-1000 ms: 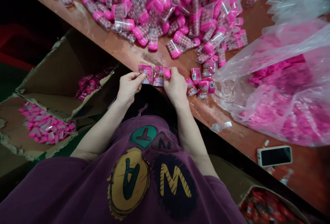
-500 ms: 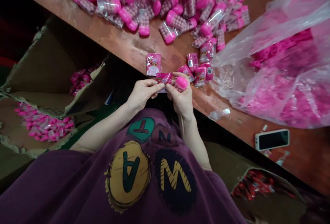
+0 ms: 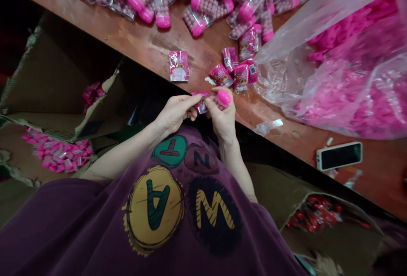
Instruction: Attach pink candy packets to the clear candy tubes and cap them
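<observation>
Between both hands, just off the table edge, is a small pink printed packet [image 3: 201,105]. My left hand [image 3: 178,112] pinches its left side with thumb and fingers. My right hand [image 3: 223,117] has its thumb on the packet's right side and also holds a clear tube of pale pink beads with a pink cap [image 3: 224,98]; fingers hide most of the tube. A flat pink packet [image 3: 179,66] lies on the table beyond my left hand. Several puffed pink packets [image 3: 241,76] lie beyond my right hand.
Many capped bead tubes [image 3: 203,4] are heaped at the table's back. A clear bag of pink pieces [image 3: 352,76] and a phone [image 3: 339,156] lie on the right. Cardboard boxes [image 3: 57,85] stand below left; another box [image 3: 352,242] at lower right holds red items.
The packet has gone from being held flat and stretched to looking folded or crumpled between the fingers. The table and its things sit slightly higher in view.
</observation>
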`<state>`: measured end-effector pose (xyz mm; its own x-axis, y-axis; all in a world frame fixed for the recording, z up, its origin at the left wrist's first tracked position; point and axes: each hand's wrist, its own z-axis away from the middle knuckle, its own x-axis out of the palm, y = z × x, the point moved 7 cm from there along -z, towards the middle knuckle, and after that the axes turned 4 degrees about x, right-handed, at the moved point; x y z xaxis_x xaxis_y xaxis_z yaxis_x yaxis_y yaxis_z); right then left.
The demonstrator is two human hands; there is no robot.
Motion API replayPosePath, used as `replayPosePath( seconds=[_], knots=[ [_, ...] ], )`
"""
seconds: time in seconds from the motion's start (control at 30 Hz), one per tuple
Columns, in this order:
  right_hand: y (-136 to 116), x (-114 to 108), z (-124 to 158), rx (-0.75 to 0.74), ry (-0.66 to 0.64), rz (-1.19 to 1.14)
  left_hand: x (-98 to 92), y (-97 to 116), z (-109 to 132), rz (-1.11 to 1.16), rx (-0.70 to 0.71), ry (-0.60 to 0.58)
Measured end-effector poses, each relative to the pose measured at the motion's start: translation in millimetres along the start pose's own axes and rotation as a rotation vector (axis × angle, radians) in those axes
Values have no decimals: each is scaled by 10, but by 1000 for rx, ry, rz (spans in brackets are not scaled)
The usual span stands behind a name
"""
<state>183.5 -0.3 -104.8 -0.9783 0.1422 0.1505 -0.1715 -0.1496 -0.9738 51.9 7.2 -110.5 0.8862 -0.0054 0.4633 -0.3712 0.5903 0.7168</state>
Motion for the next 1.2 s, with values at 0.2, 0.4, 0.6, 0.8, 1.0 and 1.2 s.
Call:
replayPosePath(
  seconds=[0.2, 0.4, 0.6, 0.8, 1.0, 1.2],
  knots=[
    [71, -14, 40, 257, -45, -173, -126, 82, 4, -16, 108, 116],
    [94, 20, 261, 361, -131, -281, -253, 67, -14, 41, 142, 191],
    [122, 111, 437, 270, -119, -164, -308, 2, -16, 66, 138, 286],
    [185, 74, 434, 224, -15, -48, -278, -22, 8, 58, 115, 251],
    [208, 106, 428, 248, 5, -56, -277, -70, 30, 72, 67, 239],
    [291, 195, 513, 365, -47, -117, -248, -80, 33, 84, 13, 238]
  ],
)
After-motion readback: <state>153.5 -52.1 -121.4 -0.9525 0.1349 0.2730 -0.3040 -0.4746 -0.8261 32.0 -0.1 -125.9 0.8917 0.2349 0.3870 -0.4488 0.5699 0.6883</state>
